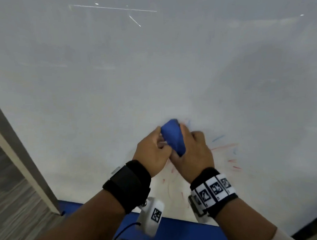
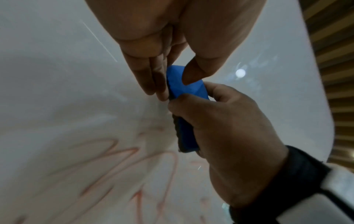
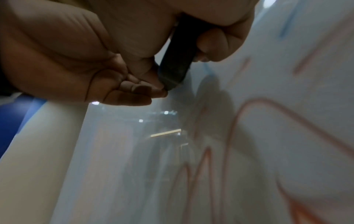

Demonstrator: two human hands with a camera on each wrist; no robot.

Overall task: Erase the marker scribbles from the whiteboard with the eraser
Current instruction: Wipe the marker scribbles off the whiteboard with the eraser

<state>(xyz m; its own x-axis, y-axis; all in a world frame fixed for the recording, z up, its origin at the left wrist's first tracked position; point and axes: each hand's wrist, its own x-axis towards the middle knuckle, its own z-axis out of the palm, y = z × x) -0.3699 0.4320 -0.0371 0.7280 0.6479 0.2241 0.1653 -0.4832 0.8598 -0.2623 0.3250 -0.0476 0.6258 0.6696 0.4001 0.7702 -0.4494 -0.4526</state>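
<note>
Gripping the eraser (image 1: 173,136) with both hands against the whiteboard (image 1: 152,75).
Left hand (image 1: 152,150) and right hand (image 1: 193,151) meet, fingers curled round it; red and blue scribbles (image 1: 225,146) lie beside and below the eraser.

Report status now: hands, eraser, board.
Left hand and right hand both grip blue felt-backed eraser on white whiteboard. Red marker scribbles remain. Nothing blocking.
</note>
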